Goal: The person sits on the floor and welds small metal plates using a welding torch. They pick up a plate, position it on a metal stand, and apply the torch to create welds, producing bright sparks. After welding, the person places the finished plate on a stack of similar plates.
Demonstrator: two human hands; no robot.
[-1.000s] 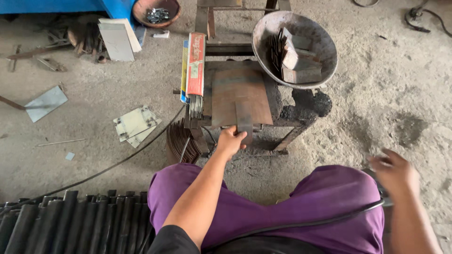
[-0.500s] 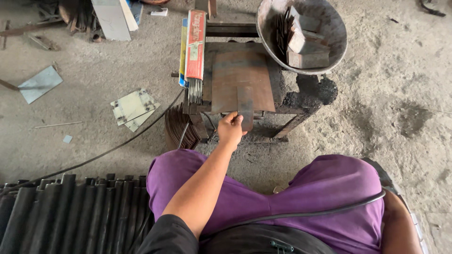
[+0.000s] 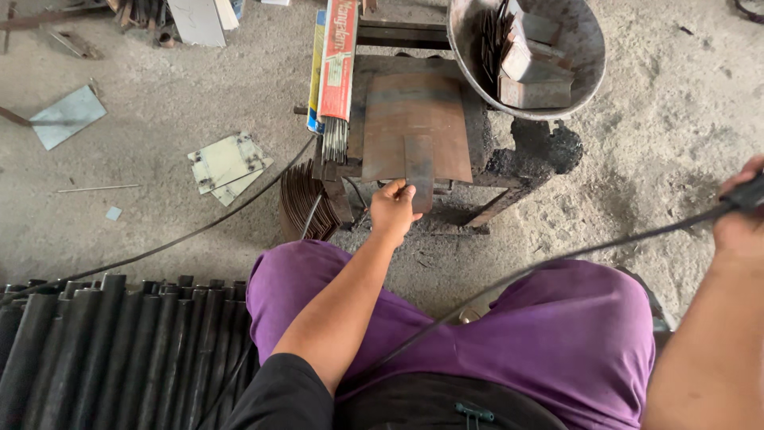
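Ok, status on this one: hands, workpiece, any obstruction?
Left hand pinching small grey metal strip on rusty steel plate. Right hand gripping black cable. Cable crosses purple lap, clear of strip.

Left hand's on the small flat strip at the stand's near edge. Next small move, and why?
Probably slide the small strip fully onto the rusty plate: its near end overhangs the edge, pinched by the left hand. The right hand grips a black cable, off to the side.
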